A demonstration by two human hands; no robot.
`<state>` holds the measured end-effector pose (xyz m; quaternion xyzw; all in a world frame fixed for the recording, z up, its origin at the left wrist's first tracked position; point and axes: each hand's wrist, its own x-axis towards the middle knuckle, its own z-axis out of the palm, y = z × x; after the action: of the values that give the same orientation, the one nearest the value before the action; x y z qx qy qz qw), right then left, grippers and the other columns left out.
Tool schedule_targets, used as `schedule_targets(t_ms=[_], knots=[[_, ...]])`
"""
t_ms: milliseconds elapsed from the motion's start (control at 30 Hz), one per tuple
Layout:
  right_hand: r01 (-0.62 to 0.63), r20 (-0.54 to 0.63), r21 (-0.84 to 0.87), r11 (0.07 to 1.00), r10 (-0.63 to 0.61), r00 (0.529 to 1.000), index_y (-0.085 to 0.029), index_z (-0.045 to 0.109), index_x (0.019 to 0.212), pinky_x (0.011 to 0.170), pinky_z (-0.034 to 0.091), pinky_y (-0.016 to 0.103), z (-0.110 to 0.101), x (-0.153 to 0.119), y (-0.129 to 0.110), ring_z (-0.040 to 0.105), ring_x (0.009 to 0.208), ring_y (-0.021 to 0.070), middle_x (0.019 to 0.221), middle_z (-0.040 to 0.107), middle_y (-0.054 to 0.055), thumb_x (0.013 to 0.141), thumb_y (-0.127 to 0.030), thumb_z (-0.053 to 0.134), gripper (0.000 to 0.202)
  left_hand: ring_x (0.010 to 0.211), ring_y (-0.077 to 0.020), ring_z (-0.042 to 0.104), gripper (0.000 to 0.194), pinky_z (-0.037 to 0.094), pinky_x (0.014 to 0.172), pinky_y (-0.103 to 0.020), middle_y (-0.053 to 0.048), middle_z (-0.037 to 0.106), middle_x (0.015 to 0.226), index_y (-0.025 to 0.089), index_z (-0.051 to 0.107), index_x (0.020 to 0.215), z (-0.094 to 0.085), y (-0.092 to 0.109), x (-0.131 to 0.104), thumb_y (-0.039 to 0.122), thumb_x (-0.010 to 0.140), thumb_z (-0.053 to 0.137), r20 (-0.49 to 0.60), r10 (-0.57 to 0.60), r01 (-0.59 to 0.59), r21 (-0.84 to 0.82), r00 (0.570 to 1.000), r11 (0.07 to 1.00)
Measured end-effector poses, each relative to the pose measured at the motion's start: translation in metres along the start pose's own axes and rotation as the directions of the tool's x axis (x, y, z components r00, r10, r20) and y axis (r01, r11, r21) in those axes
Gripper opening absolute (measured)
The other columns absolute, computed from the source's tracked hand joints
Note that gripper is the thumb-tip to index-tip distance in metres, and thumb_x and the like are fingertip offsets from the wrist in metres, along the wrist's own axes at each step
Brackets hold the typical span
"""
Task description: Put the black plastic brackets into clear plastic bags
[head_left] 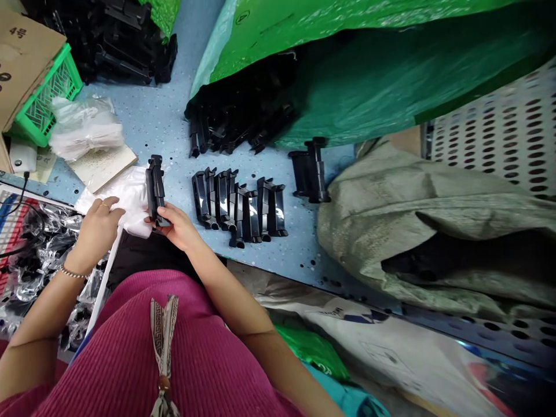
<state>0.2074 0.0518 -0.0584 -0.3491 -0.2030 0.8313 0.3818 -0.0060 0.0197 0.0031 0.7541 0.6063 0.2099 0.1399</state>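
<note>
My right hand (178,227) grips a black plastic clip-like part (155,188) near its lower end, holding it upright above the table edge. My left hand (96,230) is at the left edge of a pile of thin white plastic bags (132,188). Its fingers are loosely bent, and a gap shows between thumb and forefinger. Right of my right hand, several similar black parts (238,205) stand side by side in a slanted row on the speckled blue table (260,258). A few more black parts (310,171) lie together farther right.
A large green bag (347,87) lies open at the back, black parts spilling from its mouth. More black parts (125,46) are heaped at back left, near a green basket (47,98) and cardboard box (26,52). A grey-green sack (391,197) bulges at right. Wrapped pieces (39,260) fill a container at left.
</note>
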Motion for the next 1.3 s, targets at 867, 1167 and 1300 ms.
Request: schedule_targets(t_ms=[867, 1167, 1300], knots=[[0.029, 0.219, -0.476, 0.879, 0.087, 0.972, -0.024, 0.071, 0.101, 0.066, 0.049, 0.027, 0.018, -0.054, 0.011, 0.058, 0.070, 0.0153, 0.081, 0.067, -0.001, 0.096, -0.041, 0.062, 0.019, 0.124, -0.0257, 0.067, 0.067, 0.058, 0.107, -0.041, -0.013, 0.066, 0.136, 0.028, 0.045, 0.157, -0.005, 0.049, -0.052, 0.024, 0.093, 0.066, 0.077, 0.317, -0.288, -0.264, 0.945, 0.921], [0.324, 0.282, -0.945, 0.054, -0.371, 0.885, -0.026, 0.074, 0.120, 0.123, 0.023, 0.071, -0.047, -0.019, -0.093, 0.038, 0.149, 0.0381, 0.146, 0.059, 0.011, 0.095, -0.013, 0.054, 0.035, 0.079, -0.0326, 0.078, 0.027, 0.063, 0.073, -0.043, -0.005, 0.081, 0.086, 0.031, 0.081, 0.078, -0.089, -0.131, -0.186, 0.055, 0.072, 0.071, 0.531, -0.476, 0.517, 0.082, 0.701, 0.852], [0.363, 0.358, -0.931, -0.028, -0.257, 0.898, -0.026, 0.076, 0.096, 0.128, 0.015, 0.065, -0.073, 0.008, -0.129, 0.033, 0.153, 0.0374, 0.144, 0.062, 0.006, 0.087, -0.007, 0.060, 0.027, 0.030, -0.0214, 0.046, 0.040, 0.046, 0.042, -0.037, 0.000, 0.043, 0.032, 0.025, 0.050, 0.040, -0.068, -0.186, -0.231, 0.059, 0.055, 0.063, 0.423, -0.503, 0.526, 0.071, 0.754, 0.848]])
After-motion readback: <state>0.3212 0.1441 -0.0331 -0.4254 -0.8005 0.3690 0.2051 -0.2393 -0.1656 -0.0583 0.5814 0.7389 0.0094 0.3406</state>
